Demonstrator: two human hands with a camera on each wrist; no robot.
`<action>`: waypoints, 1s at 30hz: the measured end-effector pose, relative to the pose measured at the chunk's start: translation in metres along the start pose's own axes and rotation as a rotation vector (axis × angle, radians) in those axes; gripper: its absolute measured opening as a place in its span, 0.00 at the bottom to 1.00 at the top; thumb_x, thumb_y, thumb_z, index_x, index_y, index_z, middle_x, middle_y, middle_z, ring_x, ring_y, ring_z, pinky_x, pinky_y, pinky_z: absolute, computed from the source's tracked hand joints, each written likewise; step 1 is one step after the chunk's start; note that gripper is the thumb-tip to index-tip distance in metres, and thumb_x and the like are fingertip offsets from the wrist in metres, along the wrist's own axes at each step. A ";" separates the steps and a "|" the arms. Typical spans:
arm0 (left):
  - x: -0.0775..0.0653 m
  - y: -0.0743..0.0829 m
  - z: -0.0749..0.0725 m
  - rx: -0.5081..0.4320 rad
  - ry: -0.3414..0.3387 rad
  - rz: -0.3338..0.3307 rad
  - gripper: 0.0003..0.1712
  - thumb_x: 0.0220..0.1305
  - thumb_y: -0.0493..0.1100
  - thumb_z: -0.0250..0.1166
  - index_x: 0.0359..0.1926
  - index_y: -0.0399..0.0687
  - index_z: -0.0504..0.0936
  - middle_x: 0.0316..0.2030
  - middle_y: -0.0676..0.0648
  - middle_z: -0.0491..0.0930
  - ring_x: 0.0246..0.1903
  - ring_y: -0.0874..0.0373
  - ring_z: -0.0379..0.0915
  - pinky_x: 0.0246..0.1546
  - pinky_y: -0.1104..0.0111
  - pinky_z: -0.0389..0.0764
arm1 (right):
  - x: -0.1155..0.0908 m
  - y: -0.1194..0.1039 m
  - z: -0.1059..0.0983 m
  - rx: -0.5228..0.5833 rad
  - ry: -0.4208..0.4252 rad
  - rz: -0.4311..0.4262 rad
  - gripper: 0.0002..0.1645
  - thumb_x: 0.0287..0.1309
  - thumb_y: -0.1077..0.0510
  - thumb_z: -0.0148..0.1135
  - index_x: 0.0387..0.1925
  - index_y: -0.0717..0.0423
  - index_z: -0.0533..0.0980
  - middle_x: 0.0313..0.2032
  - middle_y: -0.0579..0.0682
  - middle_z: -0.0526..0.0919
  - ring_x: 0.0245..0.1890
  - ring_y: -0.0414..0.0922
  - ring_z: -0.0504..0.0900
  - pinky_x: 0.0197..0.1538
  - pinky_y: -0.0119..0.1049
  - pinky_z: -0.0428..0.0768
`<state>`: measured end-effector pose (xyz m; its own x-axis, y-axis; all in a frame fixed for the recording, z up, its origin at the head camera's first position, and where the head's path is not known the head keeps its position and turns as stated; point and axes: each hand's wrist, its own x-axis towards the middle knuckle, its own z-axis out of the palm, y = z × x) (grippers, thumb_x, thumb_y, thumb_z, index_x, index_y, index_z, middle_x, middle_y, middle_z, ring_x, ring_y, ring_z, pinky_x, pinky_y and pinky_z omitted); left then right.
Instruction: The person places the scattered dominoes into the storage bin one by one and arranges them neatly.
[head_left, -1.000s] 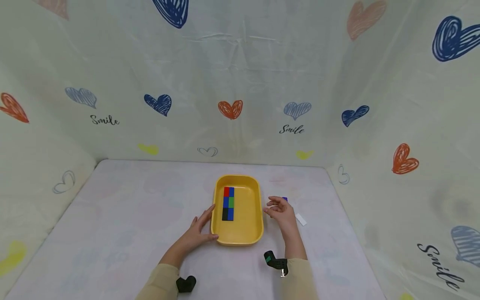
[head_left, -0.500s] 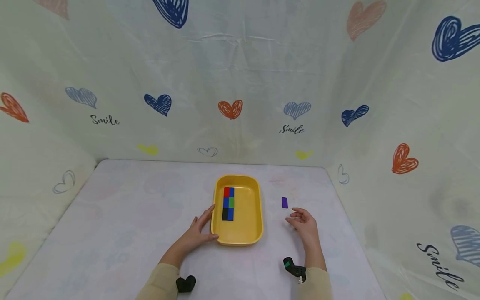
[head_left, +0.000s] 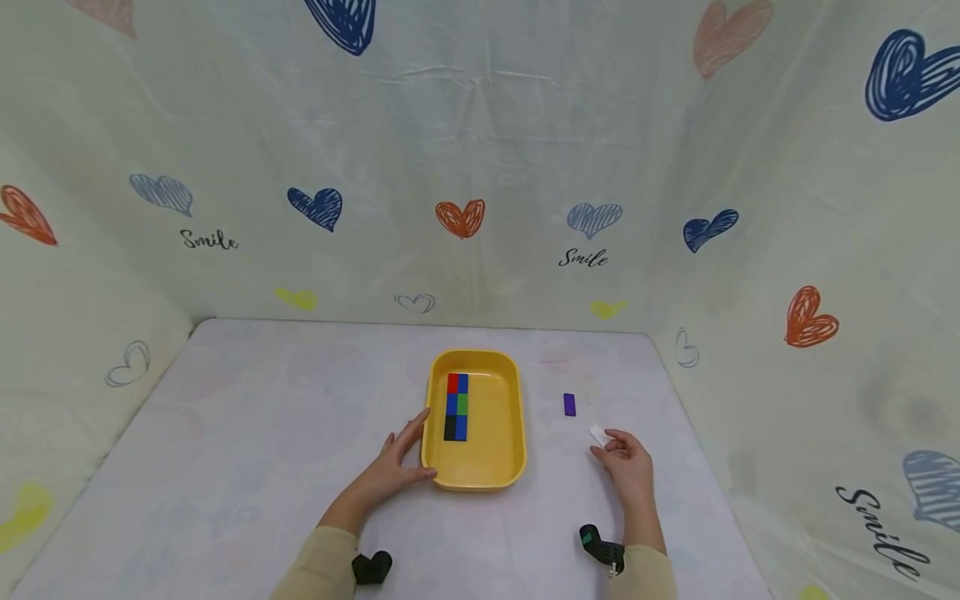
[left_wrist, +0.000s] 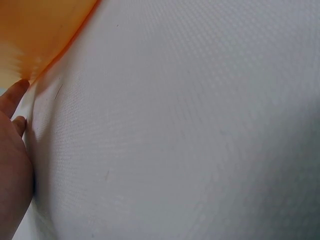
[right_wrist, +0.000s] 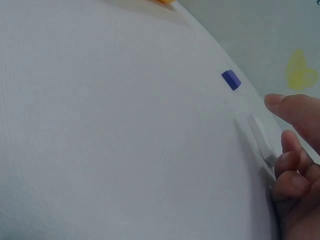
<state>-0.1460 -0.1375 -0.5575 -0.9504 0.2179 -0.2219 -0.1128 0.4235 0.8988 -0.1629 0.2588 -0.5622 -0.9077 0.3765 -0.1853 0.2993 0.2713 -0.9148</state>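
In the head view a yellow tray (head_left: 495,462) holds a strip of red, blue, green and black blocks (head_left: 457,407) along its left side. My left hand (head_left: 393,467) rests against the tray's left wall, fingers and thumb spread. In the left wrist view its fingertips touch the tray (left_wrist: 45,35). My right hand (head_left: 628,467) is at a white rectangular block (head_left: 597,434) on the table. The right wrist view shows that white block (right_wrist: 260,137) still lying flat beside the parted thumb and fingers. Farther back lies a purple block (head_left: 570,405).
A white cloth (head_left: 247,467) covers the table. A pale curtain (head_left: 480,125) printed with hearts encloses the back and sides. Black wrist cameras (head_left: 372,568) sit on both forearms.
My right hand has moved right and toward me, from beside the tray to the white block, uncovering the purple block. The left hand and tray have stayed put.
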 end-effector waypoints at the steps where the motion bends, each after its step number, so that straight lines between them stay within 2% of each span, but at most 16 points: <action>1: 0.000 0.000 0.000 0.002 0.001 -0.003 0.57 0.50 0.53 0.75 0.76 0.69 0.50 0.71 0.44 0.62 0.75 0.46 0.33 0.70 0.51 0.22 | 0.000 0.001 0.000 0.003 0.007 -0.002 0.26 0.50 0.64 0.73 0.52 0.62 0.76 0.35 0.50 0.74 0.28 0.39 0.71 0.28 0.25 0.73; 12: 0.000 0.000 0.002 0.019 0.018 0.002 0.58 0.49 0.52 0.76 0.76 0.68 0.53 0.70 0.43 0.63 0.74 0.44 0.34 0.70 0.50 0.24 | 0.002 0.008 0.003 -0.094 0.095 -0.011 0.25 0.50 0.62 0.73 0.50 0.62 0.76 0.31 0.50 0.72 0.28 0.41 0.68 0.25 0.27 0.68; 24: 0.000 0.001 0.003 0.018 0.023 -0.022 0.58 0.48 0.53 0.76 0.76 0.69 0.53 0.71 0.43 0.61 0.75 0.45 0.33 0.70 0.49 0.25 | -0.001 0.002 0.006 -0.174 0.142 -0.012 0.23 0.54 0.63 0.71 0.51 0.68 0.77 0.29 0.52 0.73 0.28 0.45 0.69 0.24 0.29 0.66; 30: 0.001 0.001 0.002 0.002 0.021 -0.023 0.58 0.48 0.53 0.76 0.76 0.70 0.52 0.71 0.44 0.61 0.75 0.46 0.32 0.70 0.51 0.23 | 0.002 0.005 0.008 -0.190 0.140 0.009 0.19 0.55 0.63 0.70 0.48 0.68 0.79 0.30 0.53 0.74 0.29 0.46 0.70 0.24 0.29 0.67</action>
<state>-0.1461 -0.1353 -0.5577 -0.9535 0.1892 -0.2344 -0.1343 0.4297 0.8929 -0.1656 0.2542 -0.5700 -0.8593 0.4949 -0.1293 0.3687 0.4241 -0.8272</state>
